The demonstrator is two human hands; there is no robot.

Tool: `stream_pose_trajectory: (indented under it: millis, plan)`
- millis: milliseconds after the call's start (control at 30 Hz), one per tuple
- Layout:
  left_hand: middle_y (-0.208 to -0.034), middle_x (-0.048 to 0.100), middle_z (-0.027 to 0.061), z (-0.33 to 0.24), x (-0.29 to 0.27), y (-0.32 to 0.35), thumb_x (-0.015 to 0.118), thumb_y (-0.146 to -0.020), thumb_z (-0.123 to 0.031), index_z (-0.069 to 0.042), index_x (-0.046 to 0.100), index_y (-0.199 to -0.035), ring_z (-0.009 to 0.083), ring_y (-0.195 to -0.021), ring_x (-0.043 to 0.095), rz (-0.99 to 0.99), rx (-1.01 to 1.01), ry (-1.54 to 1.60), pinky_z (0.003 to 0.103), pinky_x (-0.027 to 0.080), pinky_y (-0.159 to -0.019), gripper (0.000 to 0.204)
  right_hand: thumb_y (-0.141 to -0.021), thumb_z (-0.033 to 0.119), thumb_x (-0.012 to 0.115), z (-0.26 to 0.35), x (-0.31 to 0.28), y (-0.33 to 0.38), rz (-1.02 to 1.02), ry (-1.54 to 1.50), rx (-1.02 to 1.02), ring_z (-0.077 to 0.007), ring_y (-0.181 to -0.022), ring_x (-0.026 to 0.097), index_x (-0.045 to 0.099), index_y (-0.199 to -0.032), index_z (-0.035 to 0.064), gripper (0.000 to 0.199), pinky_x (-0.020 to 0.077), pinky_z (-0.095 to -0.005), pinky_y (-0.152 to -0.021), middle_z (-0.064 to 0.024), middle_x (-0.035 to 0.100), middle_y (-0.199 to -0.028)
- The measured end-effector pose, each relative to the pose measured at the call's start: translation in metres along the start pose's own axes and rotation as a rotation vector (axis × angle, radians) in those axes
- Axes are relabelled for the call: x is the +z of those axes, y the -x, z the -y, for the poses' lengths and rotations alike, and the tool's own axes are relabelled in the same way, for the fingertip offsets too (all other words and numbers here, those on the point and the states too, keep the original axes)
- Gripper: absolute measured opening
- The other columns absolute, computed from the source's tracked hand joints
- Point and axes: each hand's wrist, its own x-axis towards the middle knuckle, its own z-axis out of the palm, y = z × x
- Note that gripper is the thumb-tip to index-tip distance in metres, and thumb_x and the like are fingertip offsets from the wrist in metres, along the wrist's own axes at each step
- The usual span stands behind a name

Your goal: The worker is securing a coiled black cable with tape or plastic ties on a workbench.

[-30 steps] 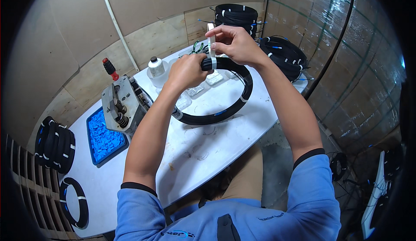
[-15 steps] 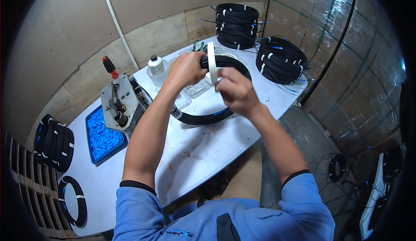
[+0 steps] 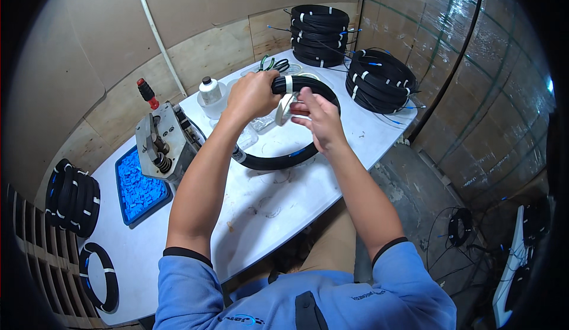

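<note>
A black cable coil [image 3: 269, 164] is tilted up over the white table, its near side low by the tabletop. My left hand [image 3: 253, 94] is closed around the coil's upper left part. Just right of that grip, a white tape band [image 3: 289, 84] goes around the coil. Below the band, inside the ring, hangs a roll of white tape [image 3: 283, 110], seen at a slant. My right hand [image 3: 322, 119] is beside the roll with its fingers stretched and apart; whether the fingertips touch it I cannot tell.
Stacked black coils [image 3: 320, 36] stand at the back, with more coils [image 3: 380, 84] to their right. A metal hand press [image 3: 168, 137] and a tray of blue connectors [image 3: 137, 182] sit left. A white bottle [image 3: 210, 91] stands behind my left arm.
The tape roll has dropped from across the coil's top to below it, inside the ring. My right hand's fingers have opened out. My left hand keeps its grip on the coil.
</note>
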Motion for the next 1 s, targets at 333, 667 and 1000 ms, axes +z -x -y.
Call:
stream_pose_trajectory:
  millis: [333, 667, 1000]
  plan:
    - [-0.084, 0.070, 0.0192, 0.000, 0.003, 0.000, 0.070, -0.074, -0.025, -0.009, 0.069, -0.097, 0.0384, -0.081, 0.067, -0.041, -0.007, -0.010, 0.047, 0.053, -0.073, 0.028, -0.087, 0.027, 0.075, -0.008, 0.029, 0.002, -0.111, -0.006, 0.012, -0.0146, -0.074, 0.064, 0.055, -0.106, 0.0049, 0.035, 0.0530, -0.0278, -0.066, -0.0063, 0.064, -0.090]
    - [-0.086, 0.070, 0.0191, 0.002, 0.004, -0.001, 0.070, -0.072, -0.022, -0.009, 0.070, -0.094, 0.0385, -0.083, 0.068, -0.016, 0.000, -0.026, 0.047, 0.054, -0.074, 0.025, -0.090, 0.016, 0.067, -0.006, 0.022, -0.001, -0.047, -0.075, 0.010, -0.0102, -0.061, 0.059, 0.060, -0.097, 0.0044, 0.016, 0.0506, -0.0254, -0.055, -0.0033, 0.063, -0.075]
    - [-0.087, 0.070, 0.0183, -0.005, 0.002, -0.005, 0.072, -0.075, -0.025, -0.009, 0.069, -0.097, 0.0376, -0.086, 0.067, 0.018, 0.019, -0.044, 0.046, 0.054, -0.076, 0.027, -0.088, 0.011, 0.070, 0.007, 0.014, 0.007, -0.072, 0.011, -0.012, -0.0093, -0.059, 0.058, 0.067, -0.104, -0.0005, 0.020, 0.0495, -0.0236, -0.050, -0.0040, 0.063, -0.075]
